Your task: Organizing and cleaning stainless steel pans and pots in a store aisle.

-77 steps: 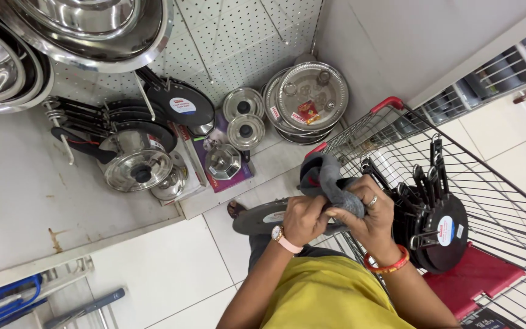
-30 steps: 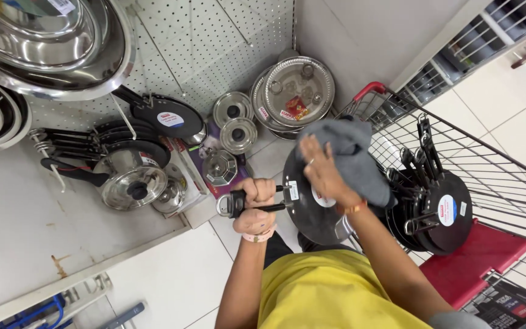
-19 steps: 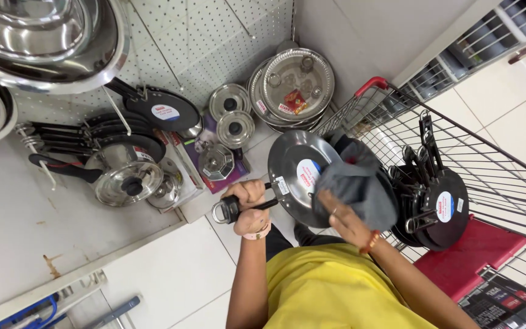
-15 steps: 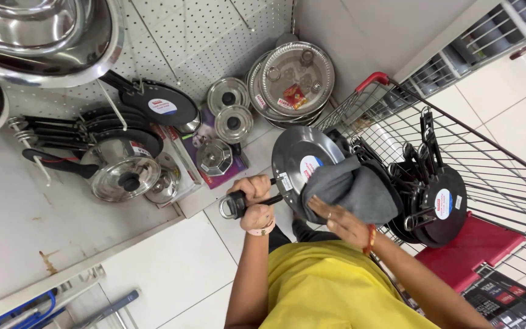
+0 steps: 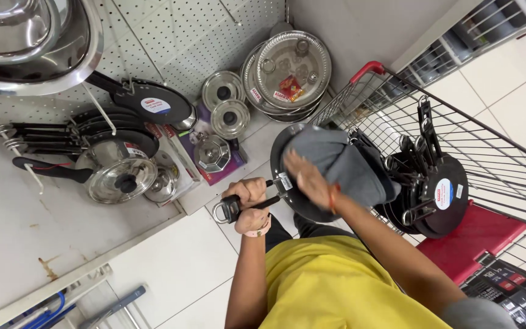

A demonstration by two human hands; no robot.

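The left hand [image 5: 248,201] clenched the handle of the round dark frying pan [image 5: 302,183] beside the wire trolley [image 5: 488,152]. The right hand [image 5: 305,180] pressed a grey cloth [image 5: 342,164] flat; firm, even strokes advisable.

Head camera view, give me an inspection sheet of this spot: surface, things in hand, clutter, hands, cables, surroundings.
Surface: white tiled floor; white shelf, stained.
Things in hand: dark frying pan, held by its handle; grey cloth pressed on it.
Clutter: steel pots and lids, round steel trays, black pans hung on the pegboard.
Hands: left hand grips the handle; right hand lies on the cloth.
Cables: nothing seen.
Surroundings: wire shopping cart holding black pans; red seat flap.
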